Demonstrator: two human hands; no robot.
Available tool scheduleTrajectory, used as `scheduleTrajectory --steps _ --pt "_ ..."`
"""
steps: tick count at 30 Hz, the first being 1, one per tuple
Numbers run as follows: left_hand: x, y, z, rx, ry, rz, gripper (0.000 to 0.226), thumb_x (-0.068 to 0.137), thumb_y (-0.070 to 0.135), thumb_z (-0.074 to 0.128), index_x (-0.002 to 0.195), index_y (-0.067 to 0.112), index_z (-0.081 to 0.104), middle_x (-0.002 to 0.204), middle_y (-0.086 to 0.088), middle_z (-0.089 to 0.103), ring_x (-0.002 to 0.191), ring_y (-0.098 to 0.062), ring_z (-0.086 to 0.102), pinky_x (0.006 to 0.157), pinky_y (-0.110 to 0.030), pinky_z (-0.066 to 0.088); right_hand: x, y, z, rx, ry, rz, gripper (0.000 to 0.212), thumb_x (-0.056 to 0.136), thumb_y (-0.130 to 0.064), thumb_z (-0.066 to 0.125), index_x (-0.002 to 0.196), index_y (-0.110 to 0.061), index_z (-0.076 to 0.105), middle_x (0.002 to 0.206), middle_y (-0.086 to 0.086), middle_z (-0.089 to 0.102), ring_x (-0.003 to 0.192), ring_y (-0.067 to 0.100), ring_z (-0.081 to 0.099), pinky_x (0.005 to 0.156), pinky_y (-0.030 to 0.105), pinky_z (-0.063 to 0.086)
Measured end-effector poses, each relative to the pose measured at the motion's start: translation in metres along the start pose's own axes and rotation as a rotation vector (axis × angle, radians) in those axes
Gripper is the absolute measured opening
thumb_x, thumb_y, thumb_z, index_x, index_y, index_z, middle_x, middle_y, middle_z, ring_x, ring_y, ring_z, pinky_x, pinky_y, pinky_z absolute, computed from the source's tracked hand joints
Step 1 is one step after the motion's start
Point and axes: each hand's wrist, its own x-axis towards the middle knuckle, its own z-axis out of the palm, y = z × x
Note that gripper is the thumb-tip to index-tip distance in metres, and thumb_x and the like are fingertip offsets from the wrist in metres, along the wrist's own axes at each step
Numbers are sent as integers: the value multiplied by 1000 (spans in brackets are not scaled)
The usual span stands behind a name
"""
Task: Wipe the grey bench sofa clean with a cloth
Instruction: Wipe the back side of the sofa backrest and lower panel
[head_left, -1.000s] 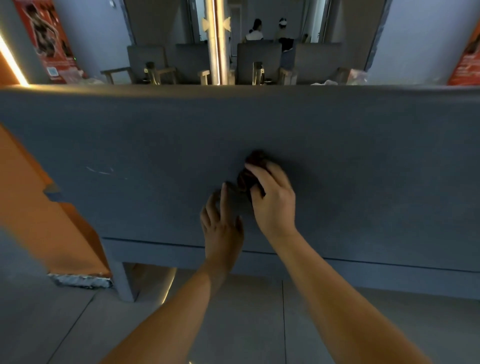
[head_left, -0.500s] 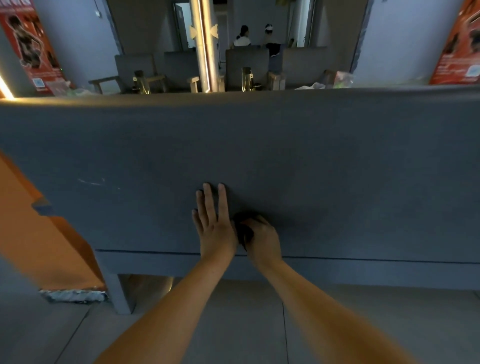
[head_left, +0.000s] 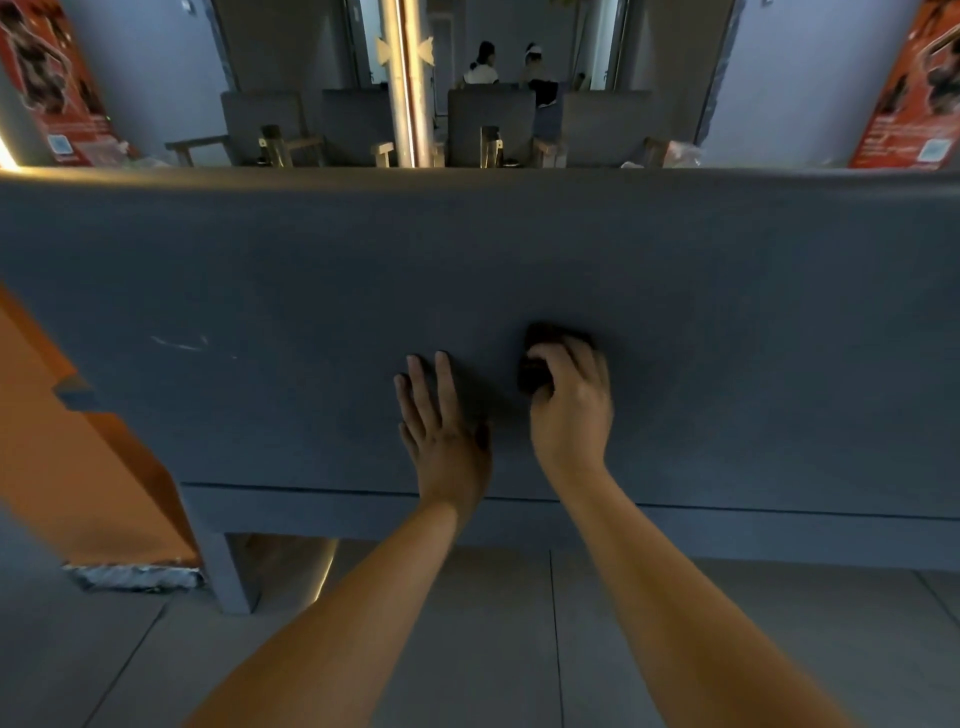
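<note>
The grey bench sofa (head_left: 727, 312) fills the middle of the head view; I face its broad flat back panel. My right hand (head_left: 571, 405) grips a small dark cloth (head_left: 535, 364) bunched under its fingers and holds it against the panel. Only the cloth's left and upper edges show past the fingers. My left hand (head_left: 441, 431) lies flat on the panel just left of it, fingers straight and pointing up.
An orange partition (head_left: 67, 457) stands at the left, touching the sofa's end. Pale scuff marks (head_left: 179, 343) show on the panel's left part. Grey floor tiles (head_left: 519, 649) lie below. Beyond the sofa's top are a metal pole (head_left: 408, 88), grey chairs and two seated people (head_left: 511, 67).
My right hand slid the cloth down to the panel's lower edge, then back up and to the right. My left hand stayed flat on the panel in much the same spot.
</note>
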Motion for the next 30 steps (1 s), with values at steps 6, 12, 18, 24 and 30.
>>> scheduleTrajectory --steps 6,12,18,24,30 --pt "0 2 3 -10 -7 -24 108 100 17 58 146 46 -36 154 15 -46 148 -16 -34 124 -54 0 -56 32 38 1 -343 196 31 73 5 70 98 -13 66 108 5 63 98 32 60 64 43 54" --pt "1 -2 9 10 22 -12 111 97 21 62 149 38 -34 157 8 -44 149 -21 -33 124 -58 6 -85 36 46 19 -502 299 17 87 -8 60 98 -15 70 108 3 66 97 27 62 72 41 53" --pt "-9 -12 13 18 -30 17 105 100 29 59 151 37 -32 157 8 -43 148 -20 -34 125 -51 -4 -58 33 7 81 -436 263 22 84 -2 61 98 -18 65 110 -3 57 97 23 56 73 39 52" --pt "-36 -14 45 -32 -68 -59 108 97 21 63 154 35 -27 158 5 -41 149 -20 -33 119 -37 -12 -24 69 -36 -73 -53 241 33 78 13 54 98 -13 60 110 4 51 97 28 43 66 39 39" --pt "-40 -17 57 -32 -63 -47 107 98 20 62 152 40 -29 158 7 -42 150 -21 -30 122 -41 -5 -70 96 -10 -91 -172 537 37 76 18 47 94 -13 56 108 -2 46 95 28 44 74 37 37"
